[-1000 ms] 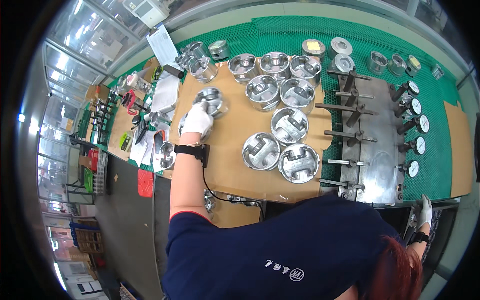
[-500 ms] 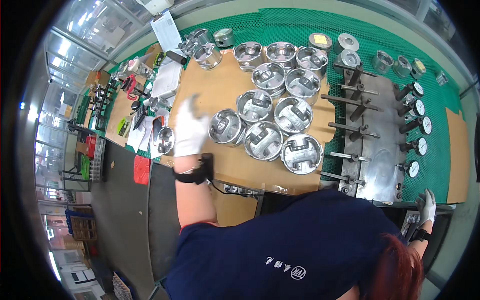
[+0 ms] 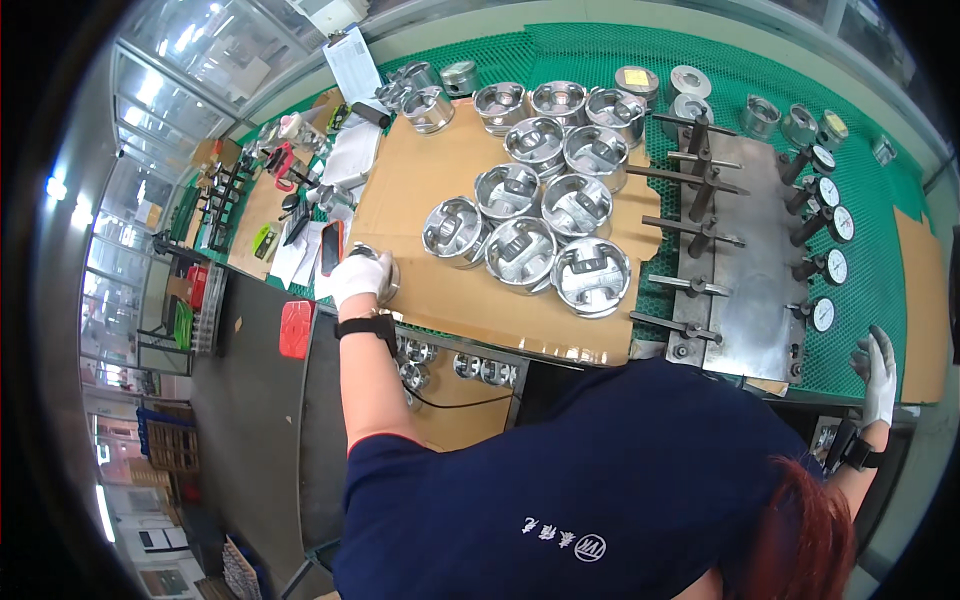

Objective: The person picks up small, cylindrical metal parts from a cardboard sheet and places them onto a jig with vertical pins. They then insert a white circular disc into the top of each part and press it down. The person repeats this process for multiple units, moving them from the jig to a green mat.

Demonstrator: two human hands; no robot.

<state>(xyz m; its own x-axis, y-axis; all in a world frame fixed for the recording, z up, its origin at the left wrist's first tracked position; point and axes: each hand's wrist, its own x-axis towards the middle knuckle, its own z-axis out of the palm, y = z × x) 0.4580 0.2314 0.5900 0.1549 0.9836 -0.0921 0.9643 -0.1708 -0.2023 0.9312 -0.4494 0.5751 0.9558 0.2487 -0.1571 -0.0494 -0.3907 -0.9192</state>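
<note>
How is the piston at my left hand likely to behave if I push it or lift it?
The metal piston should be stiff and probably fairly heavy, since it looks like thick cast metal. Its rounded wall suggests it could roll if laid on its side. The shiny surface may be slippery, though the white glove on the left hand might help.

Head fisheye, high up, facing down across workbench (image 3: 868,315).

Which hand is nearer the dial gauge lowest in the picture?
Right. The right hand appears below and right of that dial gauge; the left hand is far left of it, touching a piston.
</note>
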